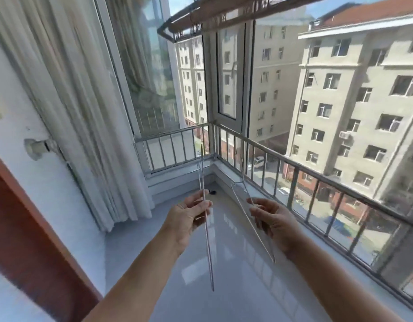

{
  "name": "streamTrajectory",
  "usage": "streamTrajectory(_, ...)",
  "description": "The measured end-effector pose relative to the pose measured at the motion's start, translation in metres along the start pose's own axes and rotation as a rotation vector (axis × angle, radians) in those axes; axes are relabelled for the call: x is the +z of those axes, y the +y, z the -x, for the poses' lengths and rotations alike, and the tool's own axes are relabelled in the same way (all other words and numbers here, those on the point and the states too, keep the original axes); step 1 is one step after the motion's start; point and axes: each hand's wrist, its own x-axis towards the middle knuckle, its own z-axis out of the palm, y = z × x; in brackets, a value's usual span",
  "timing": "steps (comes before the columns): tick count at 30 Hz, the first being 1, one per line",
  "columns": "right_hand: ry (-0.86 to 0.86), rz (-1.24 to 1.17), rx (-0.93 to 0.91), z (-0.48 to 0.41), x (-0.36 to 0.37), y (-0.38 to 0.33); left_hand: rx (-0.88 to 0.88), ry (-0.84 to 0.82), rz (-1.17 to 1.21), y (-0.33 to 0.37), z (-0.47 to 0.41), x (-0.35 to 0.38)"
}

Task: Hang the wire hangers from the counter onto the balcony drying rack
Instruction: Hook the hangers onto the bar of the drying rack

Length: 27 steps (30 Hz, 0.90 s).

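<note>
Now pinching, fingers of left hand (185, 219) on left hanger (209, 252), right hand (274, 219) on right hanger (239, 198), above the surface (224, 270), long axes aimed forward, drying rack (224, 15) overhead, equally near

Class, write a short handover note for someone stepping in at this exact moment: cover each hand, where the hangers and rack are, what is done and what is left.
Left hand: fingers pinch the left wire hanger, held above the counter.
Right hand: fingers pinch the right wire hanger, also off the counter.
Drying rack: overhead, above the window; no hanger can be made out on it.
Done: both hangers picked up.
Left: raise each and hook it onto the rack.
</note>
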Motion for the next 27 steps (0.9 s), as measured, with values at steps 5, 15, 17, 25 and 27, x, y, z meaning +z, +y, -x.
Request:
streamTrajectory(5, -0.059, 0.027, 0.001, -0.103, 0.030, -0.007, 0.067, 0.069, -0.007, 0.035, -0.072, -0.022)
streamTrajectory(15, -0.069, 0.021, -0.026, -0.272, 0.109, 0.008, 0.080, 0.066, -0.054, 0.094, -0.220, -0.099)
streamTrajectory(17, -0.041, 0.011, -0.054, -0.304, 0.128, 0.007, 0.082, 0.033, -0.056, 0.111, -0.255, -0.117)
streamTrajectory(25, 0.051, -0.022, -0.109, -0.425, 0.203, -0.007, 0.087, -0.080, -0.091, 0.205, -0.383, -0.172)
streamTrajectory(27, 0.060, -0.049, -0.119, -0.452, 0.215, -0.011, 0.101, -0.114, -0.108, 0.223, -0.412, -0.179)
